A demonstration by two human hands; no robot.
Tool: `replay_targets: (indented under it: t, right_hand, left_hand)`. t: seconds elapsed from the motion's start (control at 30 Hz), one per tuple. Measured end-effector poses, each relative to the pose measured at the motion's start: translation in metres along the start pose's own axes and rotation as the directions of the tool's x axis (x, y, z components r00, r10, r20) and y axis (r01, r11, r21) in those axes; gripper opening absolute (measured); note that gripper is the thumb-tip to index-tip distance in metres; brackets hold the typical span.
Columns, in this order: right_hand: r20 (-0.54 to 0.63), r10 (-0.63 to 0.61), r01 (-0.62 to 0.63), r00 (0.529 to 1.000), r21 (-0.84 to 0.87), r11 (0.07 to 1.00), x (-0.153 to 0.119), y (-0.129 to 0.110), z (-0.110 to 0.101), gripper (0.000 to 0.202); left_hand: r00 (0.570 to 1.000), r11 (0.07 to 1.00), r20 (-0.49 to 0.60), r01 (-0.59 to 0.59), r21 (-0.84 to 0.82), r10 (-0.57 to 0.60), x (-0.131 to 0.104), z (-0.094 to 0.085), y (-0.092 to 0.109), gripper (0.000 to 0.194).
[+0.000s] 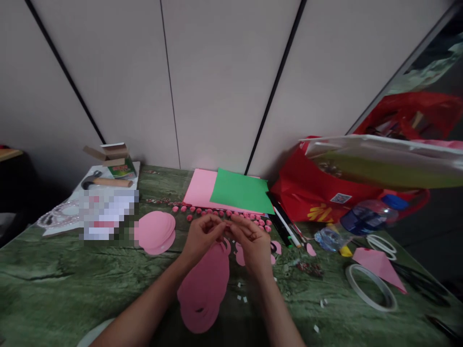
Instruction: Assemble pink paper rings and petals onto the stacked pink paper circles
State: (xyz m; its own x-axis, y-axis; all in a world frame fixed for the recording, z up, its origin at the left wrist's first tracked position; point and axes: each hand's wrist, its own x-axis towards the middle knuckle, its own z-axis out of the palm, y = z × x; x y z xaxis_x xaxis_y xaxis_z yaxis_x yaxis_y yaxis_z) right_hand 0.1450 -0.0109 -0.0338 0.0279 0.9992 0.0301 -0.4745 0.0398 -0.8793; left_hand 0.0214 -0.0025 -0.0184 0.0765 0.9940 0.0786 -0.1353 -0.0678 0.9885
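Near the middle of the view, my left hand [203,234] and my right hand [254,241] meet, with the fingertips of both pinched together. Something small and pink shows between them, too small to make out. Below my hands lies a long stack of pink paper shapes [204,289]. Rows of small pink rolled pieces [268,223] run just beyond my fingers. A pile of round pink paper cutouts [155,231] is to the left. More pink cutouts [239,255] lie partly hidden by my right hand.
Green paper [242,190] overlaps pink paper [198,185] by the wall. On the right are a red bag [296,183], a bottle [365,217], a tape roll [371,287] and scissors [381,246]. A hammer [108,181] and an open box [121,164] stand back left.
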Motion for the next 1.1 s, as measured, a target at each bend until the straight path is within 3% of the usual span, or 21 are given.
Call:
replay_targets:
  t: [0.37,0.77,1.1]
  right_hand:
    - [-0.145,0.126,-0.127,0.981,0.003,0.992,0.010,0.000,0.007,0.034]
    - [-0.153,0.116,-0.127,0.982,-0.070,0.989,0.013,-0.003,0.005,0.035]
    - [-0.095,0.093,-0.100,0.991,-0.075,0.992,0.013,-0.007,-0.004,0.032]
  left_hand:
    - [0.998,0.999,-0.049,0.044,-0.015,-0.045,0.000,0.000,-0.001,0.017]
    - [0.996,0.996,-0.022,0.085,-0.022,-0.086,0.001,-0.001,-0.002,0.017]
    - [0.990,0.994,0.095,0.106,-0.015,-0.104,0.001,0.001,-0.002,0.017]
